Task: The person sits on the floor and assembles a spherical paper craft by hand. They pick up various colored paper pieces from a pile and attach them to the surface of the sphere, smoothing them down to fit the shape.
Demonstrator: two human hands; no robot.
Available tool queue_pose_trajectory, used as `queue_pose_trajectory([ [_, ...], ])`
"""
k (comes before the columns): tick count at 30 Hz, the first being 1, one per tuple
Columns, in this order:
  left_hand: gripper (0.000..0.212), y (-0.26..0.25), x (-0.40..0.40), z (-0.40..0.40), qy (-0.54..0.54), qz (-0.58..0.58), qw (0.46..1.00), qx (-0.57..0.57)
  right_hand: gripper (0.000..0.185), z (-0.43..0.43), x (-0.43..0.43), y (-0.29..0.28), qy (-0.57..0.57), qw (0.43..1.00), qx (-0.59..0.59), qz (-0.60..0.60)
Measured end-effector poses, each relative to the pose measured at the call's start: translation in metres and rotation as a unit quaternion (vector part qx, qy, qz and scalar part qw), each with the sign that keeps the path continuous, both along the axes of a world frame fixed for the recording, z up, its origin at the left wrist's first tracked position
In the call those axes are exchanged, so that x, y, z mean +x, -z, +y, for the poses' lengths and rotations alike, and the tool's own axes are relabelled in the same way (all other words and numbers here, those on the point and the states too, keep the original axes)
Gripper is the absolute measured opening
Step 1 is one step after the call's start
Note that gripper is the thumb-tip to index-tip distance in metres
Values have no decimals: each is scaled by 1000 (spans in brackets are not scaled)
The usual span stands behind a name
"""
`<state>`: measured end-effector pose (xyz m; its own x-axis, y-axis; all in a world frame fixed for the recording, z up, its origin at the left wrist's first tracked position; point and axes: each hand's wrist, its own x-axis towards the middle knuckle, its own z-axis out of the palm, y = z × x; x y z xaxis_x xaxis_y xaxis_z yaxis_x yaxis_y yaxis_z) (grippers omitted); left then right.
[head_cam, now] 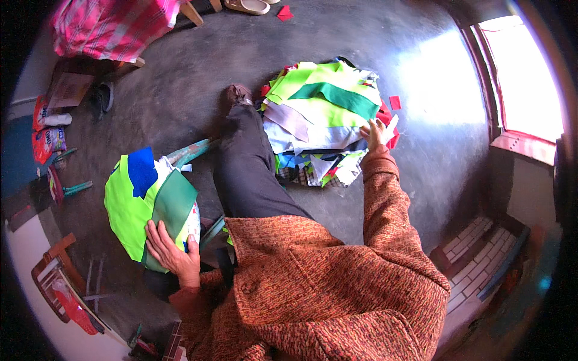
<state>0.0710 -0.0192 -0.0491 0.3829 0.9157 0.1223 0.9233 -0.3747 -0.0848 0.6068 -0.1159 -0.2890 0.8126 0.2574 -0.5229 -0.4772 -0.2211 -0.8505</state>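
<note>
My left hand (174, 250) lies with spread fingers on a dark green fabric piece (176, 198). That piece rests on a smaller heap of cloth at my left, with lime-yellow fabric (131, 212) and a blue scrap (142, 171) beside it. My right hand (375, 134) reaches to the right edge of a larger heap of fabric scraps on the floor; whether its fingers grip a piece I cannot tell. On this heap a green strip (338, 97) lies across lime-yellow cloth (311, 81), above white and grey pieces (289, 119).
Small red scraps (395, 103) lie on the dark floor (180, 90). A table or seat with a pink checked cloth (117, 27) stands at upper left, near shoes (247, 6). Detergent packs (43, 144) and a wooden chair (56, 280) are at far left. A bright window (524, 76) is at right.
</note>
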Motion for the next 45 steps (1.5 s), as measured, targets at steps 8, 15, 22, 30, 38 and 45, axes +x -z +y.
queue_pose_trajectory([
  [8,70,3,-1,6,-8,-6,1000,-6,94,-9,45,64,-17,995,-47,90],
  [15,69,-2,2,6,-20,-5,1000,-10,21,3,46,86,115,962,-17,249],
  [22,68,0,-1,3,-31,-5,999,-9,67,-1,67,98,87,993,-26,72],
  [30,66,-1,-6,4,-22,-29,999,-3,42,2,51,19,78,987,11,-143],
  [38,69,-1,-10,-3,-29,-36,999,-1,37,37,7,-101,-17,964,97,-247],
  [45,73,-2,-18,-5,-22,-76,997,3,25,84,-66,-244,-150,930,241,-235],
])
